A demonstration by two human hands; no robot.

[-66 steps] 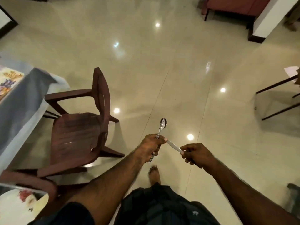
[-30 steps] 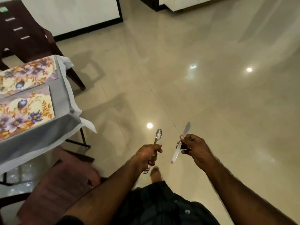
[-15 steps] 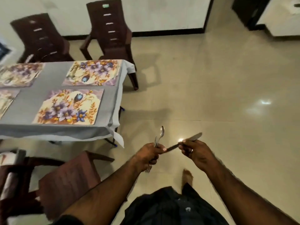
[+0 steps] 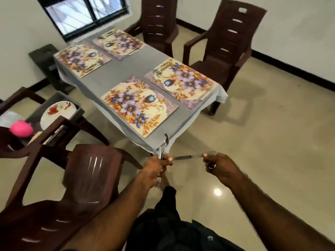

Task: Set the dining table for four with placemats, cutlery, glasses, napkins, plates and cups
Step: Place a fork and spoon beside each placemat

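Note:
My left hand (image 4: 157, 163) grips a spoon (image 4: 165, 140) with its bowl pointing up and a fork (image 4: 158, 182) with its tines hanging below the fist. My right hand (image 4: 218, 164) pinches a table knife (image 4: 186, 157) that lies level, its tip reaching toward my left hand. Both hands hover just in front of the near corner of the grey-clothed dining table (image 4: 126, 68). Several floral placemats lie on it; the nearest placemat (image 4: 139, 105) is just beyond the spoon.
Brown plastic chairs surround the table: one close at my left (image 4: 72, 187), two on the far side (image 4: 226, 51). At the left, a grey bin (image 4: 76, 105) on a chair holds a flowered plate (image 4: 58, 113) and a pink object (image 4: 21, 130). Glossy tiled floor lies to the right.
My view has swung round and closer to the table, now showing all the placemats. The knife has turned level, tip toward my left hand. Both hands keep hold of the cutlery.

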